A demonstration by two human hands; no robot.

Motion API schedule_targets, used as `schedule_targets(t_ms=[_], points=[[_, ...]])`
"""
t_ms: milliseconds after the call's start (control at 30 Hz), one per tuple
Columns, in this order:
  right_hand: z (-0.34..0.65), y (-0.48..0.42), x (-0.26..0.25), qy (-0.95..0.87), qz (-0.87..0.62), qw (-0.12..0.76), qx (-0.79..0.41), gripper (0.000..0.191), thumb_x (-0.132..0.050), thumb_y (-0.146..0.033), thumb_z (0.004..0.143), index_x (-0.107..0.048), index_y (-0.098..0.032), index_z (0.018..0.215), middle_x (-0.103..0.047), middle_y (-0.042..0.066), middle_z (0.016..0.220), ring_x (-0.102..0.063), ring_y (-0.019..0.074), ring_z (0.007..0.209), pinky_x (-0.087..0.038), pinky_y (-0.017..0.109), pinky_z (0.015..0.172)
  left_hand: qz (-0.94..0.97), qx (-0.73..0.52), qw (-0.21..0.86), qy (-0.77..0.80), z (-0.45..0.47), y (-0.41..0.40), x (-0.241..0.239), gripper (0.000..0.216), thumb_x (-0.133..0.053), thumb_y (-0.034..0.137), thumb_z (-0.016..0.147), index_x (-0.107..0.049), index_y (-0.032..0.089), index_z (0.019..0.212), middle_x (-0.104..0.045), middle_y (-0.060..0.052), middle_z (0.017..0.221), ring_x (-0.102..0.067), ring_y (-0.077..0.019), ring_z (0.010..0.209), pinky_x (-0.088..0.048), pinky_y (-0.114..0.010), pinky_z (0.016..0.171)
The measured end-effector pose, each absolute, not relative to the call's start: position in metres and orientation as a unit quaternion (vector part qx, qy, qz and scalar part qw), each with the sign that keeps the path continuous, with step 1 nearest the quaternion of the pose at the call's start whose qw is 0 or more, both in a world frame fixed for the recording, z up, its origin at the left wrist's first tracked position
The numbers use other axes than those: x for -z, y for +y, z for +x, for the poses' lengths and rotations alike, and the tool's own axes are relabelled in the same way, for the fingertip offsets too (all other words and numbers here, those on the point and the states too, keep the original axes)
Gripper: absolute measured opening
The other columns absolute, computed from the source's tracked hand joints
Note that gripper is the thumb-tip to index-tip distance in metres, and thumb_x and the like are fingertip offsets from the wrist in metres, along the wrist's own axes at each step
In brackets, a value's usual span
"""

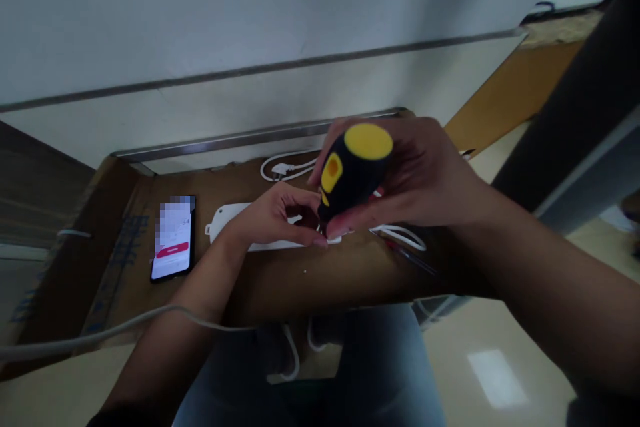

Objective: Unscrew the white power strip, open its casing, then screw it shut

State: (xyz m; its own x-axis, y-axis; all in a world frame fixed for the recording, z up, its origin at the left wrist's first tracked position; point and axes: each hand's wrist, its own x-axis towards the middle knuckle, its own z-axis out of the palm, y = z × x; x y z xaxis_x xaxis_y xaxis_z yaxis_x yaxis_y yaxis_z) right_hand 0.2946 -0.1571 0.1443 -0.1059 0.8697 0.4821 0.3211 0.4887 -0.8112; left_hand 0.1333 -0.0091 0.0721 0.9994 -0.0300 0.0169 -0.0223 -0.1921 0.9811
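My right hand (415, 167) is wrapped round a screwdriver (357, 160) with a fat black and yellow handle, held upright over the right part of a white power strip (230, 217). The screwdriver's tip is hidden behind the hands. My left hand (280, 213) lies across the strip, thumb and fingers curled in by the lower end of the screwdriver. Whether those fingers pinch the shaft or a small part, I cannot make out. Behind the hands, a white plug (283, 169) on its cord rests on the brown cardboard surface (270, 287).
A lit phone (173, 240) lies on the cardboard at left. A thin tool (413, 258) and a loop of white cord (403, 235) lie at right. Another white cable (185, 310) crosses in front, over my left forearm. A pale panel (250, 100) stands behind.
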Motion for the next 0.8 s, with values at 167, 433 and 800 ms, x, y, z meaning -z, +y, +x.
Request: schedule_targets(t_ms=[167,433,800], points=[[0.295,-0.158,-0.148,-0.721,-0.421,0.484,-0.261,0.033,-0.085,-0.031,0.080,-0.070,-0.010,0.101,-0.071,0.004,0.092,-0.067,0.0081,0.084,-0.058,0.020,0.072,0.736,0.021,0.677,-0.013,0.137,-0.003,-0.064,0.028,-0.089,0.040,0.070,-0.079,0.016,0.081,-0.075,-0.004,0.079,-0.066,-0.0144,0.075,-0.058,-0.028,0.080],[0.290,-0.158,-0.144,-0.704,-0.421,0.529,-0.216,0.050,-0.093,-0.025,0.068,-0.065,-0.013,0.109,-0.069,0.000,0.092,-0.067,0.0083,0.085,-0.059,0.020,0.071,0.713,0.012,0.701,0.016,0.138,-0.006,-0.061,0.029,-0.091,0.040,0.068,-0.077,0.016,0.076,-0.078,-0.006,0.084,-0.072,-0.0176,0.080,-0.063,-0.033,0.085],[0.283,-0.163,-0.148,-0.678,-0.455,0.550,-0.175,0.041,-0.094,-0.025,0.065,-0.062,-0.014,0.089,-0.064,-0.005,0.077,-0.060,0.0029,0.072,-0.054,0.014,0.065,0.713,0.000,0.701,0.036,0.139,-0.010,-0.064,0.032,-0.095,0.033,0.063,-0.072,0.013,0.074,-0.079,-0.007,0.081,-0.074,-0.0177,0.076,-0.063,-0.029,0.076]])
